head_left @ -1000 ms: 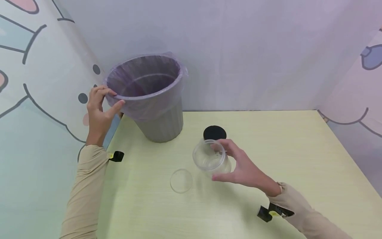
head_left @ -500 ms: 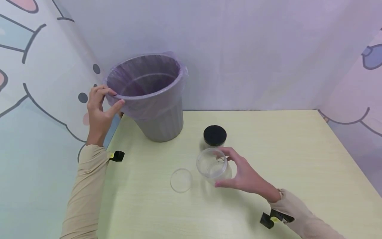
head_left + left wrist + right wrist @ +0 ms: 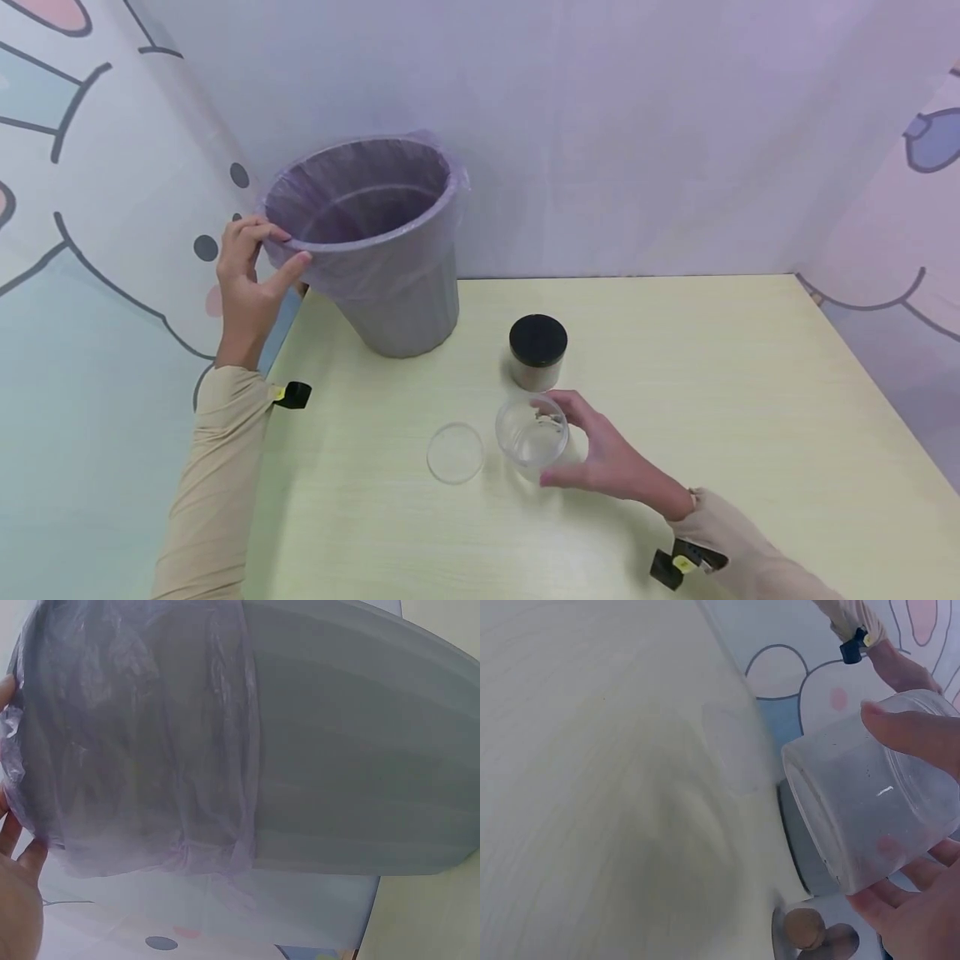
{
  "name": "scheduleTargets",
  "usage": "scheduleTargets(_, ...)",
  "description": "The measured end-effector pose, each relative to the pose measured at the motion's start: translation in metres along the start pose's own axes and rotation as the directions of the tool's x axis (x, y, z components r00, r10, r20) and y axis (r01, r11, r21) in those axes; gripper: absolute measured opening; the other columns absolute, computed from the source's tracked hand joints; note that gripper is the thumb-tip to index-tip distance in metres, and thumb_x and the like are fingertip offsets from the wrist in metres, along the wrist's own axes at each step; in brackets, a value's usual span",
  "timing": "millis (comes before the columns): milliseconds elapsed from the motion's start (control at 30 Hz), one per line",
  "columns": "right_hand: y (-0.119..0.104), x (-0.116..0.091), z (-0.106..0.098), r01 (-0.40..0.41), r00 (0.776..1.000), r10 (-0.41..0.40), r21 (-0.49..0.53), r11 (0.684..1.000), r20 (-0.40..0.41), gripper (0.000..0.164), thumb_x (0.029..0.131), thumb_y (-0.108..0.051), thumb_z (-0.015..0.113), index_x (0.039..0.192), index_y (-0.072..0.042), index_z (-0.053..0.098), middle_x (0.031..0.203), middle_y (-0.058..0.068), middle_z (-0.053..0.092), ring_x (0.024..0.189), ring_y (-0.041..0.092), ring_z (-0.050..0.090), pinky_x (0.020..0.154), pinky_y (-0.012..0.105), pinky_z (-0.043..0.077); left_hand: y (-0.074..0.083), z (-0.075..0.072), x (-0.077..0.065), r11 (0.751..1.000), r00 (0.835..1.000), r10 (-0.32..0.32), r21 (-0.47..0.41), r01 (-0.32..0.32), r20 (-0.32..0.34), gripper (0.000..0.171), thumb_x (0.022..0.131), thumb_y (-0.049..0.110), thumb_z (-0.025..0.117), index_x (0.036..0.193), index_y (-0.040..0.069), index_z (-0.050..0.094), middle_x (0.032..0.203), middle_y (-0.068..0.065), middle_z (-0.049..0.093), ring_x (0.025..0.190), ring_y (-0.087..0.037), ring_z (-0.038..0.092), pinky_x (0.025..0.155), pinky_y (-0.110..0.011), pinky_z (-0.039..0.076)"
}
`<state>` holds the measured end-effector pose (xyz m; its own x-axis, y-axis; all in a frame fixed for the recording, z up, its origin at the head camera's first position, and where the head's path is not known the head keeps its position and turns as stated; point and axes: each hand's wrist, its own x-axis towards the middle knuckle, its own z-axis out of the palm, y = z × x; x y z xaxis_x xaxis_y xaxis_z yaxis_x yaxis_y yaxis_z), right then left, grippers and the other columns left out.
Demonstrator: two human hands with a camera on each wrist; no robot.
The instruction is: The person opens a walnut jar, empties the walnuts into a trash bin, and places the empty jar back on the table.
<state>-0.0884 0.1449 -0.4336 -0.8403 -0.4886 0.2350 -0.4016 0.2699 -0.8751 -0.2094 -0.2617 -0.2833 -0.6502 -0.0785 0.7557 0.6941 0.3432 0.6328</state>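
Note:
My left hand (image 3: 247,292) holds the near left rim of a grey trash bin (image 3: 408,312), fingers over the edge and thumb outside. A thin purple bag (image 3: 142,750) lines the bin and folds down over its rim. With thumb and fingers, my right hand (image 3: 611,458) grips a clear plastic jar (image 3: 525,446) by its side. Its mouth faces up, and a few small dark specks show inside. In the right wrist view, the jar's base stands apart from the tabletop. A round clear lid (image 3: 455,453) lies flat just left of it.
Behind the held jar stands a second jar (image 3: 536,375) with a black lid; brown round pieces (image 3: 804,928) show through it in the right wrist view. Pale fabric walls (image 3: 637,142) enclose the light wooden table (image 3: 720,367) at the back and sides.
My right hand has brought the clear jar down and toward me, uncovering the black-lidded jar behind it. The left hand stays on the bin rim.

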Motion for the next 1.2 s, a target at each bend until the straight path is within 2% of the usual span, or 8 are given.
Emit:
scheduleTargets(200,0.013,-0.005,0.010,0.020,1.000,-0.020,0.027,0.999,0.016,0.085,0.062,-0.018,0.089,0.133,-0.009,0.042,0.130,0.010,0.052,0.118,0.029,0.053,0.100,0.043,0.040,-0.002,0.000,-0.004,1.000,1.000,0.016,-0.016,-0.017,-0.016,0.031,0.078,-0.004,0.068,0.100,-0.020,0.052,0.111,-0.002,0.047,0.112,-0.022,0.042,0.105,-0.036,0.033)
scheduleTargets(367,0.025,-0.009,0.018,0.026,1.000,-0.027,0.049,0.998,0.013,0.087,0.061,-0.015,0.089,0.132,-0.006,0.040,0.129,0.011,0.052,0.118,0.032,0.053,0.099,0.046,0.040,-0.004,0.000,-0.005,0.999,0.999,0.045,-0.014,-0.045,-0.009,0.031,0.079,-0.003,0.067,0.100,-0.020,0.052,0.112,-0.001,0.047,0.113,-0.024,0.042,0.105,-0.037,0.033)
scheduleTargets(467,0.032,-0.011,0.022,0.012,1.000,-0.013,0.049,0.999,0.007,0.087,0.060,-0.016,0.090,0.131,-0.006,0.040,0.130,0.011,0.053,0.119,0.032,0.052,0.099,0.045,0.040,-0.004,0.002,-0.005,0.999,0.999,0.035,-0.024,-0.035,-0.016,0.031,0.079,-0.004,0.068,0.100,-0.020,0.053,0.113,-0.003,0.048,0.113,-0.024,0.042,0.105,-0.037,0.033)
scheduleTargets(667,0.040,-0.016,0.031,-0.011,1.000,0.012,0.034,0.999,-0.011,0.087,0.062,-0.018,0.089,0.130,-0.002,0.038,0.131,0.011,0.053,0.122,0.030,0.050,0.101,0.042,0.039,0.000,0.006,-0.007,0.999,0.999,-0.014,-0.043,0.012,-0.042,0.031,0.078,-0.006,0.068,0.102,-0.020,0.055,0.118,-0.016,0.048,0.117,-0.027,0.042,0.107,-0.038,0.032)
scheduleTargets(867,0.039,-0.018,0.037,-0.048,0.998,0.048,0.001,0.999,-0.045,0.091,0.057,-0.018,0.091,0.131,-0.008,0.039,0.130,0.005,0.052,0.121,0.025,0.048,0.101,0.037,0.039,0.004,0.005,-0.009,0.999,0.998,-0.033,-0.017,0.032,-0.061,0.031,0.079,-0.006,0.068,0.105,-0.016,0.058,0.122,-0.026,0.046,0.121,-0.031,0.041,0.107,-0.036,0.032)
scheduleTargets(1067,0.039,-0.019,0.042,-0.045,0.997,0.042,-0.043,0.998,-0.071,0.093,0.056,-0.018,0.092,0.132,-0.009,0.038,0.130,0.004,0.051,0.122,0.024,0.048,0.099,0.042,0.041,0.008,0.005,-0.011,0.997,0.997,-0.054,0.044,0.056,-0.058,0.032,0.081,-0.001,0.068,0.109,-0.013,0.058,0.125,-0.022,0.047,0.125,-0.030,0.040,0.107,-0.035,0.032)
scheduleTargets(1200,0.039,-0.020,0.040,-0.045,0.997,0.040,-0.082,0.996,-0.060,0.096,0.055,-0.015,0.091,0.134,-0.010,0.036,0.132,0.004,0.049,0.122,0.024,0.048,0.095,0.040,0.045,0.013,0.007,-0.012,0.994,0.994,-0.085,0.063,0.089,-0.068,0.032,0.082,0.001,0.068,0.111,-0.009,0.059,0.125,-0.017,0.049,0.125,-0.025,0.041,0.107,-0.033,0.031)
